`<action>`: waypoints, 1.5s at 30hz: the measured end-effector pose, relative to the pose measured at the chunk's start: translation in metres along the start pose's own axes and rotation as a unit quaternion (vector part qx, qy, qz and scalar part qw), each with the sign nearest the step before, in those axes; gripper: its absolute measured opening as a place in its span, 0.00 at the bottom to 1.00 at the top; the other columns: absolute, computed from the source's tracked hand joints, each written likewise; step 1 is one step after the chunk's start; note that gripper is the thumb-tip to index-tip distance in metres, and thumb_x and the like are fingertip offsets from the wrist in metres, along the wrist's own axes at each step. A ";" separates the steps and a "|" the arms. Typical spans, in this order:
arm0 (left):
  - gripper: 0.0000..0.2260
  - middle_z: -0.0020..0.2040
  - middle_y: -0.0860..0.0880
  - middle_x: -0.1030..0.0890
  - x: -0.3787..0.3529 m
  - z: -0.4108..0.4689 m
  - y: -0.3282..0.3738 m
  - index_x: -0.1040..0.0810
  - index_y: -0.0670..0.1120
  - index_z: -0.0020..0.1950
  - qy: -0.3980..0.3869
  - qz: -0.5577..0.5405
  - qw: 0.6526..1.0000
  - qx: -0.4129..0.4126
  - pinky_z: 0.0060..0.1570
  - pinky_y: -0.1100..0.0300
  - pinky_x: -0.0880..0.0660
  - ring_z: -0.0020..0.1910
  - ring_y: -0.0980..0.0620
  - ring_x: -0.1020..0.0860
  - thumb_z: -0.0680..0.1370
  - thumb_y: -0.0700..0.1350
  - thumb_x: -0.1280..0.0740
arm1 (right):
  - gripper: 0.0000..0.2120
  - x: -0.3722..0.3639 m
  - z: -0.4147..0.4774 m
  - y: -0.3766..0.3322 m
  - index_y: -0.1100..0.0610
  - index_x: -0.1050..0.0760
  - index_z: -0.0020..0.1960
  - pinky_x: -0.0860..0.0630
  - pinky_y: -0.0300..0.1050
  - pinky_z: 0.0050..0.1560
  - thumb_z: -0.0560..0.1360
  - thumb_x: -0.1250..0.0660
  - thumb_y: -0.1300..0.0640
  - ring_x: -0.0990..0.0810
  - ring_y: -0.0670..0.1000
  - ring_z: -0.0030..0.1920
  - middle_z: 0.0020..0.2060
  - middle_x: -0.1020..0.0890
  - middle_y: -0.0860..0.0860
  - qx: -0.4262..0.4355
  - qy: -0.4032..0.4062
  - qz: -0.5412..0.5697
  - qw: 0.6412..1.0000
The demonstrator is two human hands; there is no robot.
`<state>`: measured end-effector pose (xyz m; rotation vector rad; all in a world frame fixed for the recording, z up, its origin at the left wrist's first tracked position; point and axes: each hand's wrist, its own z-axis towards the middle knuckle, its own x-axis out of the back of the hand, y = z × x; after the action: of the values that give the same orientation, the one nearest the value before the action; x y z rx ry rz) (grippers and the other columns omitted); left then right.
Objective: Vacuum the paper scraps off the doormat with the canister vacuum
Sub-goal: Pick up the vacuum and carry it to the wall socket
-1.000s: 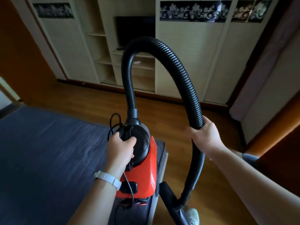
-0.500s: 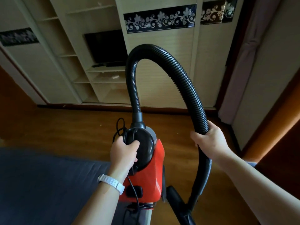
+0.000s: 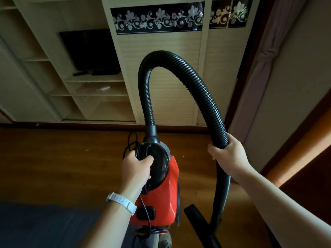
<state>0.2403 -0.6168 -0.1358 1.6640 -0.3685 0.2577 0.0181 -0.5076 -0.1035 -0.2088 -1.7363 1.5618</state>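
A red canister vacuum (image 3: 162, 199) with a black top hangs in the air in front of me. My left hand (image 3: 137, 170), with a white band on the wrist, grips its black carry handle. Its ribbed black hose (image 3: 193, 77) arches up from the canister and down on the right. My right hand (image 3: 228, 156) is closed around that hose partway down. The black nozzle (image 3: 197, 216) dangles at the hose's lower end near the floor. A black power cord (image 3: 130, 142) loops beside the canister. No doormat or paper scraps show.
A dark blue bed surface (image 3: 44, 226) fills the lower left. Wooden floor (image 3: 62, 161) stretches ahead to a cream wall unit (image 3: 161, 97) with open shelves and a dark TV (image 3: 91, 51). A tied curtain (image 3: 265, 68) and a wall stand on the right.
The view has swung up and to the right, so the bed has slid toward the lower left and the wall unit looms closer. Both hands keep their grips on the vacuum and hose.
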 end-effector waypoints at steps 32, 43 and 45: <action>0.04 0.34 0.41 0.21 -0.072 0.434 0.085 0.22 0.40 0.47 0.134 -0.005 0.987 0.084 0.24 0.62 0.26 0.27 0.50 0.23 0.75 0.41 0.33 | 0.10 -0.230 0.499 -0.054 0.52 0.30 0.44 0.27 0.39 0.26 0.73 0.29 0.61 0.23 0.51 0.32 0.34 0.23 0.55 0.024 -0.226 0.051 0.973; 0.08 0.30 0.43 0.25 -0.018 0.505 0.079 0.22 0.34 0.51 0.251 -0.014 0.960 0.125 0.24 0.59 0.27 0.25 0.47 0.27 0.76 0.38 0.34 | 0.13 -0.350 0.572 -0.109 0.51 0.32 0.38 0.30 0.35 0.25 0.73 0.28 0.58 0.26 0.48 0.30 0.32 0.25 0.51 0.104 -0.318 0.042 0.941; 0.07 0.31 0.43 0.24 0.000 0.523 0.065 0.22 0.38 0.52 0.272 -0.019 0.953 0.131 0.25 0.58 0.26 0.24 0.49 0.26 0.76 0.39 0.33 | 0.11 -0.384 0.577 -0.120 0.50 0.31 0.40 0.30 0.35 0.26 0.73 0.28 0.57 0.25 0.47 0.30 0.34 0.24 0.50 0.113 -0.332 0.030 0.936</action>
<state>0.1914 -1.1418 -0.1421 1.7745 0.1201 0.7419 -0.0391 -1.2082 -0.1286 0.4390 -2.0237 2.0099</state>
